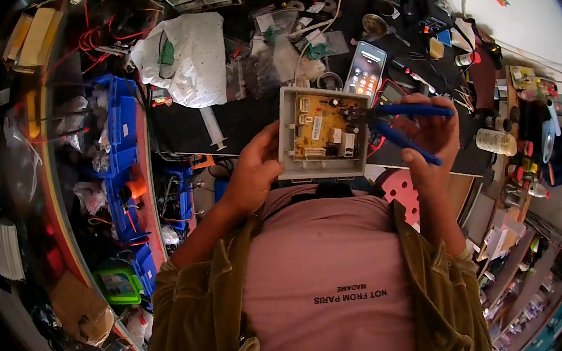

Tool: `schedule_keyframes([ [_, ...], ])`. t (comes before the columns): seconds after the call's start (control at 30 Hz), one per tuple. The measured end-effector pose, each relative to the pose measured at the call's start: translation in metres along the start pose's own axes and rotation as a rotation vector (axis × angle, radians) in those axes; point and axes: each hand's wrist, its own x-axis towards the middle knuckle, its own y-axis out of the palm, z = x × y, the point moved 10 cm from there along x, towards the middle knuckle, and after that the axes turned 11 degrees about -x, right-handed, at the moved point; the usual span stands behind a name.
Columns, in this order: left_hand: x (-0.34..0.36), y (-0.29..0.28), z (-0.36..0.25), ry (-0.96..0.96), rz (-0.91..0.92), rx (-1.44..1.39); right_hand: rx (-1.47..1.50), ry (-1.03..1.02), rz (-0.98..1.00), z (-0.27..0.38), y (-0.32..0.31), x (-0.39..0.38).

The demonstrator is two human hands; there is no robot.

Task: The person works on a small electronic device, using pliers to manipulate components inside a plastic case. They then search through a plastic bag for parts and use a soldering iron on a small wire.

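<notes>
A shallow grey plastic box [286,149] is tilted up in front of me at the near edge of the dark bench. Inside it sits a tan circuit board [317,125] with white connectors, capacitors and a relay-like white block. My left hand [255,173] grips the box by its left side, thumb on the rim. In my right hand [436,137] is a pair of blue-handled pliers [404,121], its handles spread apart. The dark jaws reach over the board's right side near a capacitor; whether they touch a part, I cannot tell.
Behind the box lie a lit phone [364,69], a multimeter [392,92] and plastic bags [282,55]. A syringe [211,128] rests beside a white bag [190,58]. Blue bins [123,123] line the left shelf. Jars [495,142] stand at the right.
</notes>
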Motion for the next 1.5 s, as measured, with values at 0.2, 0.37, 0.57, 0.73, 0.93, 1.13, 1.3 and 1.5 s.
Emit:
schedule_keyframes([
  [0.2, 0.000, 0.001, 0.001, -0.009, 0.013, -0.014, -0.009, 0.021, 0.013, -0.004, 0.001, -0.001],
  [0.37, 0.002, 0.003, 0.002, -0.012, 0.035, -0.043, -0.016, 0.021, 0.004, -0.004, -0.002, -0.001],
  [0.57, 0.003, -0.001, 0.007, -0.077, -0.024, -0.043, -0.004, 0.050, -0.021, -0.009, -0.005, -0.004],
  [0.73, 0.008, -0.002, 0.033, -0.169, 0.003, -0.200, 0.174, 0.094, -0.040, -0.029, -0.004, -0.011],
  [0.93, 0.017, 0.009, 0.052, -0.213, 0.092, -0.140, 0.323, 0.255, -0.047, -0.053, 0.010, -0.029],
  [1.13, 0.021, 0.029, 0.040, -0.227, 0.258, -0.236, 0.323, 0.311, -0.090, -0.059, 0.003, -0.036],
  [1.3, 0.028, 0.002, 0.064, -0.285, -0.041, -0.050, 0.286, 0.310, -0.043, -0.059, 0.007, -0.039],
  [1.5, 0.027, 0.005, 0.058, -0.272, -0.086, -0.085, 0.223, 0.275, -0.053, -0.048, 0.001, -0.034],
])
